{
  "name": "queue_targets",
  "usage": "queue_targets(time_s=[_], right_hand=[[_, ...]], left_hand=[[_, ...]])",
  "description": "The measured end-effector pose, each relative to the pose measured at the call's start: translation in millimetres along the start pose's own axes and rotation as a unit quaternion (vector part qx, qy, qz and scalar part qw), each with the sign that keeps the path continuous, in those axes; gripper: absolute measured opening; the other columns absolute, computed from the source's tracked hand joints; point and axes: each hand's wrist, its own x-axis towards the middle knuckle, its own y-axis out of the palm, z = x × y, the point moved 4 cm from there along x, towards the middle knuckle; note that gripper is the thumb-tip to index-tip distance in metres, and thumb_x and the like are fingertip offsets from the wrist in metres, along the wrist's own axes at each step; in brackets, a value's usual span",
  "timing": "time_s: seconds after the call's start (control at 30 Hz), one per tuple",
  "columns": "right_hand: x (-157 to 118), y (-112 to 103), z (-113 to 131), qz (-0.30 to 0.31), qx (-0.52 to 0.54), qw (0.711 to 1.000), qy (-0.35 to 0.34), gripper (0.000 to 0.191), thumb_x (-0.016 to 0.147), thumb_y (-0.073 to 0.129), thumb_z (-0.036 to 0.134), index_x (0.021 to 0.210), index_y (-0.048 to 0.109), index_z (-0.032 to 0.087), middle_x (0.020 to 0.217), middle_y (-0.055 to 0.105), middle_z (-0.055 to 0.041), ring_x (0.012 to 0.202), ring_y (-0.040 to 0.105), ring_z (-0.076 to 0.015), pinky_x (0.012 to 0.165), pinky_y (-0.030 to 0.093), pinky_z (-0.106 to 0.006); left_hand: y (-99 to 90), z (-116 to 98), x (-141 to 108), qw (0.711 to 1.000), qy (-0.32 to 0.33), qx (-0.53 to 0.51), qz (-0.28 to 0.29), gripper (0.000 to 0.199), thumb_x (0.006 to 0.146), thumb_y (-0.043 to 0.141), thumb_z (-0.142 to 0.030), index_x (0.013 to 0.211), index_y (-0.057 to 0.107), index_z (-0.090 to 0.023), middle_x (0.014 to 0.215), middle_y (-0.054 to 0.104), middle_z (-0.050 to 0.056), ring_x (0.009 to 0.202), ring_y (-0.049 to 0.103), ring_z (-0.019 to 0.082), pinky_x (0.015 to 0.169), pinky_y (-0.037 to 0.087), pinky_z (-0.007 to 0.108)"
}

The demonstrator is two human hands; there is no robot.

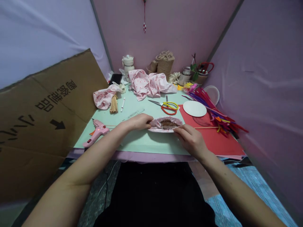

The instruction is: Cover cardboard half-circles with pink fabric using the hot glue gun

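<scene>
A pink fabric piece point(156, 128), oval in outline with a brown middle, is held up near the table's front. My left hand point(141, 121) is closed on its left end, thumb and fingers pinching the cloth. At the lower right edge, my right hand point(190, 138) grips the same piece with bent fingers. A thin stick point(205, 127) shows to the right of the piece, and a similar thin line shows on its left. Scissors point(169, 106) with yellow and red handles lie just behind it.
On the left lies a pink glue gun point(97, 133) beside a large cardboard sheet point(68, 94). Red paper point(220, 142), a white oval disc point(194, 108) and colourful fuzzy stems point(213, 110) are on the right. Behind are crumpled pink cloth point(148, 84), bundled sticks point(114, 104) and twine point(165, 63).
</scene>
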Motion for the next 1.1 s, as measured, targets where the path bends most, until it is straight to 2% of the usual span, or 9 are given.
queue_targets(time_s=[0.13,0.37,0.57,0.73,0.9,1.1], right_hand=[[-6.2,-1.8,2.5,-0.037,0.013,0.999,-0.02,0.012,0.091,0.057,0.012,0.1,0.065,0.015,0.083,0.067,-0.0087,0.077,0.06,-0.0176,0.068,0.049,-0.027],[-16.1,-4.3,3.0,-0.056,0.018,0.998,-0.013,0.017,0.09,0.057,0.009,0.104,0.064,0.016,0.087,0.068,-0.0098,0.08,0.061,-0.0181,0.07,0.051,-0.028],[-19.1,-2.7,1.9,-0.055,0.021,0.998,-0.012,0.018,0.089,0.058,0.009,0.105,0.065,0.016,0.087,0.068,-0.0091,0.08,0.061,-0.0181,0.07,0.05,-0.028],[-22.6,-4.1,2.6,-0.067,0.027,0.997,-0.008,0.022,0.089,0.058,0.007,0.107,0.064,0.018,0.089,0.068,-0.0089,0.082,0.062,-0.0185,0.072,0.052,-0.029],[-28.7,-2.3,2.8,-0.066,0.032,0.997,-0.01,0.024,0.088,0.059,0.006,0.109,0.063,0.018,0.088,0.068,-0.009,0.081,0.063,-0.0184,0.07,0.052,-0.029],[-28.0,-4.2,2.8,-0.073,0.029,0.997,-0.007,0.028,0.088,0.057,0.007,0.112,0.064,0.021,0.088,0.07,-0.0083,0.08,0.065,-0.0179,0.069,0.052,-0.028]], left_hand=[[0.5,-5.2,3.1,1.0,0.012,-0.003,0.008,0.018,0.078,0.051,-0.024,0.082,0.067,-0.016,0.07,0.063,0.001,0.064,0.05,0.013,0.059,0.032,0.023],[-1.9,-11.4,1.5,0.997,0.006,-0.051,0.058,0.029,0.083,0.048,-0.034,0.098,0.064,-0.015,0.09,0.067,0.004,0.077,0.056,0.016,0.066,0.037,0.023],[-0.7,-10.8,0.4,0.995,-0.005,-0.071,0.067,0.035,0.078,0.056,-0.042,0.095,0.068,-0.014,0.083,0.066,0.002,0.071,0.053,0.015,0.063,0.035,0.023],[1.8,-11.9,6.4,0.993,0.0,-0.085,0.08,0.035,0.083,0.049,-0.043,0.088,0.069,-0.015,0.076,0.063,0.001,0.068,0.051,0.014,0.063,0.034,0.022],[5.6,-16.2,12.9,0.998,0.023,-0.042,0.043,0.023,0.076,0.056,-0.032,0.083,0.069,-0.015,0.069,0.061,0.0,0.063,0.048,0.013,0.057,0.031,0.022],[11.3,-17.9,14.5,0.996,0.041,-0.077,0.008,0.019,0.073,0.058,-0.026,0.078,0.071,-0.014,0.061,0.057,-0.002,0.058,0.045,0.011,0.056,0.031,0.021]])
